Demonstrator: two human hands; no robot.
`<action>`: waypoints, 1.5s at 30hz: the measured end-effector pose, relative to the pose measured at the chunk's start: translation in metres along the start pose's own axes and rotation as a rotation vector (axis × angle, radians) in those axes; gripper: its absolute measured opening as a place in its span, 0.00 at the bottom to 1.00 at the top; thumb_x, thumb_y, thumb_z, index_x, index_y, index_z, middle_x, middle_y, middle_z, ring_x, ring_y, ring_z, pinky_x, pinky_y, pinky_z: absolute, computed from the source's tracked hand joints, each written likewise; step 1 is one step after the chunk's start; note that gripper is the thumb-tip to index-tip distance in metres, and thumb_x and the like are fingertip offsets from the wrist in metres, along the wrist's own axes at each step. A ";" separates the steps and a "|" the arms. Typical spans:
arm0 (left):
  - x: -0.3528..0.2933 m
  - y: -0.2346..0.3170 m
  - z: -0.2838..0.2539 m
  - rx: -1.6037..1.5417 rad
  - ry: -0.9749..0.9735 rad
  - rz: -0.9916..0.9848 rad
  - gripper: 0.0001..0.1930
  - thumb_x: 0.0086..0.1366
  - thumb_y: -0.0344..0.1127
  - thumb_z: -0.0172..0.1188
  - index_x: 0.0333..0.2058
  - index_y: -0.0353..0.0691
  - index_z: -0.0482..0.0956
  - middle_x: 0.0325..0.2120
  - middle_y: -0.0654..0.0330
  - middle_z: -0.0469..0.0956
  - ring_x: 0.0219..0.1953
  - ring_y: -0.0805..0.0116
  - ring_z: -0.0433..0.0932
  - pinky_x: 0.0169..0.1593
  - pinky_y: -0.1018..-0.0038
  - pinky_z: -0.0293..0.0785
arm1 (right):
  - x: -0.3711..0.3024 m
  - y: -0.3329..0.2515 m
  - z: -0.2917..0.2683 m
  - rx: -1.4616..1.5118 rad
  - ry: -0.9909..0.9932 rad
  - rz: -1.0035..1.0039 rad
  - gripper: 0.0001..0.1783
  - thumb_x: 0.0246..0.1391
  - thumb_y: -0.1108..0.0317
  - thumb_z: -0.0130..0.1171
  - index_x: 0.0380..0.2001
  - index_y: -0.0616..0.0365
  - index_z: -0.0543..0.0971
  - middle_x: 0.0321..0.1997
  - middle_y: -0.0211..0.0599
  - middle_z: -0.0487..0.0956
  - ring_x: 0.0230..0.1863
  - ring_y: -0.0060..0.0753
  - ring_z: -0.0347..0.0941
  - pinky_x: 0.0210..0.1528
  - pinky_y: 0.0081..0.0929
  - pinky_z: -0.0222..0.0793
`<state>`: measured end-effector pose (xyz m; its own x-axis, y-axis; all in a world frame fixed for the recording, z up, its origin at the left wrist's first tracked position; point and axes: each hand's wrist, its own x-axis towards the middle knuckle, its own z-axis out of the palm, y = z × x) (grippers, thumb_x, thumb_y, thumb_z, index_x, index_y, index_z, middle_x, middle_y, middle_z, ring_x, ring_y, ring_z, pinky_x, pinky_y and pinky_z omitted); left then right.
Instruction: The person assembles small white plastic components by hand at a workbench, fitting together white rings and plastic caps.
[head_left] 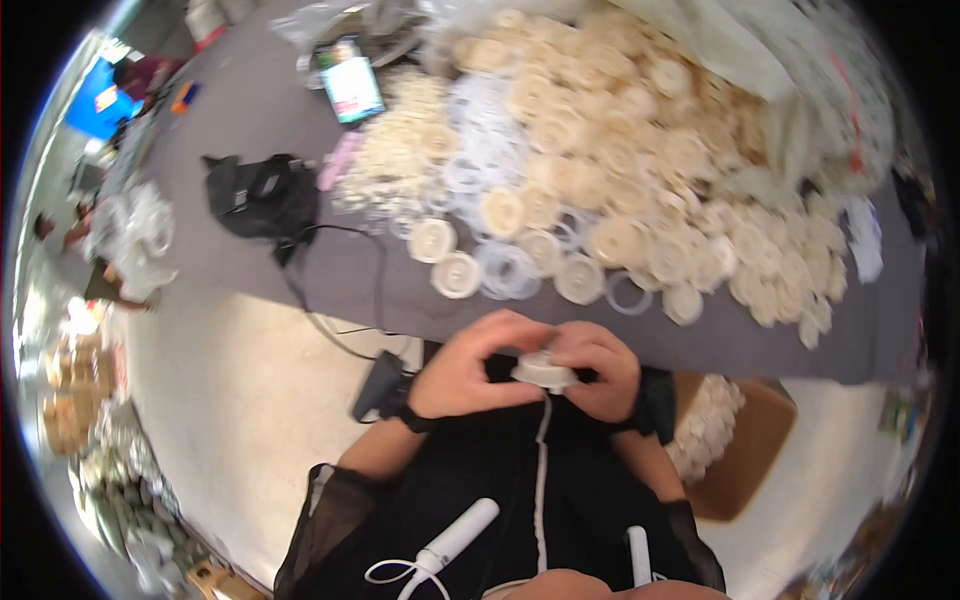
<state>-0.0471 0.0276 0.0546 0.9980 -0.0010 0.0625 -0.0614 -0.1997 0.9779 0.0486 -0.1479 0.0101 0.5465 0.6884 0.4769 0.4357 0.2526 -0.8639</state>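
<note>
Over my lap, at the near edge of the table, both hands hold one round white plastic disc point(545, 372) between them. My left hand point(480, 365) is closed on its left side, thumb below and fingers above. On the other side my right hand point(600, 368) grips it with bent fingers, some of them hidden. Just beyond my hands lie cream plastic discs point(579, 279) with raised centres and clear plastic rings point(508, 270). Further back, the discs build into a large heap point(610, 110).
Small cream pieces point(395, 140) lie left of the rings, near a lit phone point(352, 88). A black pouch point(262, 197) with a cable rests on the grey table point(240, 95). Clear plastic bags point(800, 60) cover the back right. Below right stands a cardboard box point(745, 465) of whitish parts.
</note>
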 end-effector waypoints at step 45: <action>-0.005 -0.017 0.033 -0.118 0.310 -0.070 0.09 0.51 0.32 0.65 0.24 0.37 0.73 0.25 0.63 0.70 0.30 0.73 0.69 0.35 0.78 0.64 | -0.013 0.008 0.017 0.223 0.148 0.365 0.14 0.37 0.77 0.62 0.31 0.62 0.71 0.36 0.40 0.70 0.39 0.33 0.67 0.45 0.25 0.61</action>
<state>-0.0509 -0.0015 0.0315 0.9499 0.3106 0.0344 -0.0120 -0.0737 0.9972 0.0331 -0.1436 -0.0058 0.7395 0.6588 0.1384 0.0395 0.1627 -0.9859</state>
